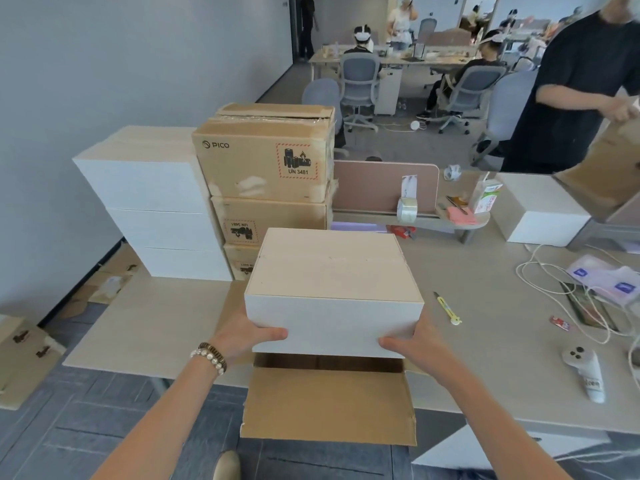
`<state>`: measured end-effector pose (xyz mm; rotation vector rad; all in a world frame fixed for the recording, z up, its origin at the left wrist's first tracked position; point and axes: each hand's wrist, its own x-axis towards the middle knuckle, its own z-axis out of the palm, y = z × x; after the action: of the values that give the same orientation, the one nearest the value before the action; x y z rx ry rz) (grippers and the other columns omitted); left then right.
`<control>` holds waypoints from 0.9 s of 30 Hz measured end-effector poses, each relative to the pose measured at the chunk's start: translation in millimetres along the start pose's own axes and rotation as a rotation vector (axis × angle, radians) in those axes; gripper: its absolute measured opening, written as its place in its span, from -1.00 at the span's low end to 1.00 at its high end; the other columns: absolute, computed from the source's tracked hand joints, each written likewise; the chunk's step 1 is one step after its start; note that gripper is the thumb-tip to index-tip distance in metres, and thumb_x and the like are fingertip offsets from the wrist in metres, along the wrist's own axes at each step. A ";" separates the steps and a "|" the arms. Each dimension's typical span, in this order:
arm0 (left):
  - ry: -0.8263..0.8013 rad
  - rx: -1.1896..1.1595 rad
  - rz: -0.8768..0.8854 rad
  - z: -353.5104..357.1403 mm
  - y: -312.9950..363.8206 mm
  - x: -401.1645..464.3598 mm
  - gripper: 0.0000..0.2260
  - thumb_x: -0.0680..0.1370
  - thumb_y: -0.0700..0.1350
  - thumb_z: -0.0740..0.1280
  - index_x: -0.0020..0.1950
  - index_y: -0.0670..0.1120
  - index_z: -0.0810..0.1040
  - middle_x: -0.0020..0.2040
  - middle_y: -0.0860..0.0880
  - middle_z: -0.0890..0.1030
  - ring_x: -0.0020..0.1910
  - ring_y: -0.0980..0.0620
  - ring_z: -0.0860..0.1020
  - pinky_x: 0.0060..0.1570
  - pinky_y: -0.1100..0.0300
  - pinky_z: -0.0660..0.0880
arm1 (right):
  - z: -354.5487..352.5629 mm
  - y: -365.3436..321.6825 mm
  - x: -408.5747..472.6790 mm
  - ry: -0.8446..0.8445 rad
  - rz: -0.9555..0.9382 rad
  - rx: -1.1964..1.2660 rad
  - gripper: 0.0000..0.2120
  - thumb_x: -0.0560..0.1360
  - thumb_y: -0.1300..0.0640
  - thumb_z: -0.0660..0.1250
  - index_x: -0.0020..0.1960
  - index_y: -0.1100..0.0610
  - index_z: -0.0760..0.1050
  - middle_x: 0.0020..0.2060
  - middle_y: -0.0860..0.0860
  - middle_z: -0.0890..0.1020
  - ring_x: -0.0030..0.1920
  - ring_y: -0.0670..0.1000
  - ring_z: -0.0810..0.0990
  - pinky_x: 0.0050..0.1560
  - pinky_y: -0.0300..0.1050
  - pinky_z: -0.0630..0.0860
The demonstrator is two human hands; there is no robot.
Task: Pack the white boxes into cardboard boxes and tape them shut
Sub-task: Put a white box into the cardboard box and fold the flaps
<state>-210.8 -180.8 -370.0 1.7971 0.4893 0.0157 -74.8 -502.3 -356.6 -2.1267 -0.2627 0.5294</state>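
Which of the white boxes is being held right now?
The white box over the open carton, gripped by the left hand and right hand. The others sit stacked or on the table.

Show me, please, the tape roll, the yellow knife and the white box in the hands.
Tape roll (406, 210), head view, its outer side.
Yellow knife (446, 308), head view, middle of the handle.
White box (329, 271), head view, its top face.

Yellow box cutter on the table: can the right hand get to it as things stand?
Probably not right now. The right hand is gripping the white box together with the left hand. The yellow box cutter lies in the open just right of the box, nothing on it, so once freed the path looks clear.
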 end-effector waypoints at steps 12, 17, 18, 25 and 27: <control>-0.026 0.101 -0.120 11.1 -34.0 18.3 -0.24 0.26 -0.08 0.69 0.38 0.12 0.43 0.17 0.13 0.64 0.19 0.20 0.57 0.17 0.22 0.52 | 19.7 40.3 20.7 -0.029 0.111 -0.040 -0.36 0.31 0.05 0.62 0.23 -0.08 0.33 -0.01 -0.16 0.57 0.08 -0.07 0.55 0.21 0.01 0.51; -0.062 0.144 -0.186 16.5 -49.7 21.0 -0.47 0.38 -0.13 0.61 0.26 0.12 0.48 0.09 0.23 0.60 0.06 0.34 0.53 -0.10 0.48 0.44 | 26.1 50.2 27.2 -0.073 0.145 -0.052 -0.35 0.34 -0.01 0.60 0.24 -0.08 0.26 0.05 -0.15 0.51 0.20 0.00 0.47 0.20 -0.05 0.43; -0.071 0.136 -0.195 17.5 -50.5 21.1 -0.50 0.39 -0.14 0.60 0.22 0.14 0.48 0.07 0.24 0.59 0.06 0.33 0.53 -0.12 0.49 0.43 | 27.7 52.9 28.7 -0.085 0.159 -0.054 -0.33 0.31 -0.05 0.60 0.26 -0.08 0.28 0.10 -0.12 0.52 0.23 0.00 0.47 0.25 -0.02 0.44; -0.034 0.213 -0.239 12.8 -82.6 34.1 -0.05 0.17 0.15 0.70 0.46 0.17 0.31 0.39 0.08 0.46 0.41 0.07 0.41 0.34 0.11 0.43 | 38.8 56.3 29.7 -0.117 0.153 -0.068 -0.25 0.33 0.02 0.60 0.36 -0.06 0.26 0.28 0.01 0.47 0.30 0.04 0.44 0.28 0.02 0.44; -0.020 0.263 -0.228 10.3 -122.7 51.1 0.08 0.03 0.33 0.67 0.47 0.23 0.27 0.43 0.04 0.40 0.46 -0.03 0.34 0.43 -0.13 0.35 | 40.7 57.3 29.4 -0.119 0.126 -0.084 -0.08 0.29 -0.05 0.60 0.50 -0.10 0.15 0.49 -0.04 0.31 0.44 0.07 0.35 0.37 0.07 0.40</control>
<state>-200.6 -148.8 -499.0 1.9844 0.7053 -0.2334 -68.3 -494.4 -432.1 -2.2064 -0.2214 0.7318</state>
